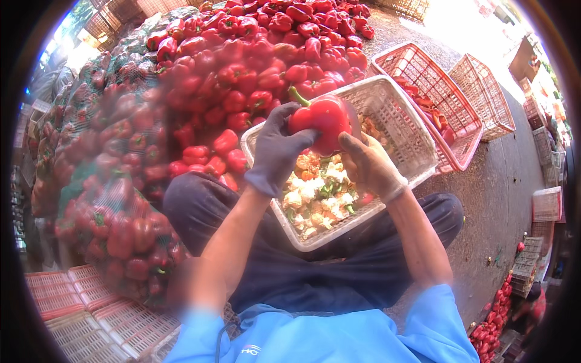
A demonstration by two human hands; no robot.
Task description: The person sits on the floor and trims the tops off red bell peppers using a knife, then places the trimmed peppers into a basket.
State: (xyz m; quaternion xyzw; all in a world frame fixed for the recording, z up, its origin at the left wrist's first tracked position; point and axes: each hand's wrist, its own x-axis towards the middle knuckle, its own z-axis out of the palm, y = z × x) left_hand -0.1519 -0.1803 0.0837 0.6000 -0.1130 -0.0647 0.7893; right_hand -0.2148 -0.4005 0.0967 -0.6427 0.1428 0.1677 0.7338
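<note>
My left hand (281, 145), in a dark grey glove, grips a large red bell pepper (327, 121) with its green stem pointing up and left. On the pepper's other side is my right hand (370, 162), in a worn tan glove, its thumb against the pepper and its fingers curled and partly hidden. A thin dull strip (353, 118), possibly a blade, runs up from that thumb along the pepper's edge; its kind is unclear. Both hands are above a white plastic crate (417, 145), which holds pale pepper cores and green stem bits (321, 196).
A big heap of red bell peppers (260, 72) rises ahead and left. Net sacks of peppers (136, 236) stand at my left, above stacked crates (97, 314). A red crate (463, 158) with red pieces adjoins the white one; another crate (484, 91) stands beyond. Concrete floor (502, 199) lies right.
</note>
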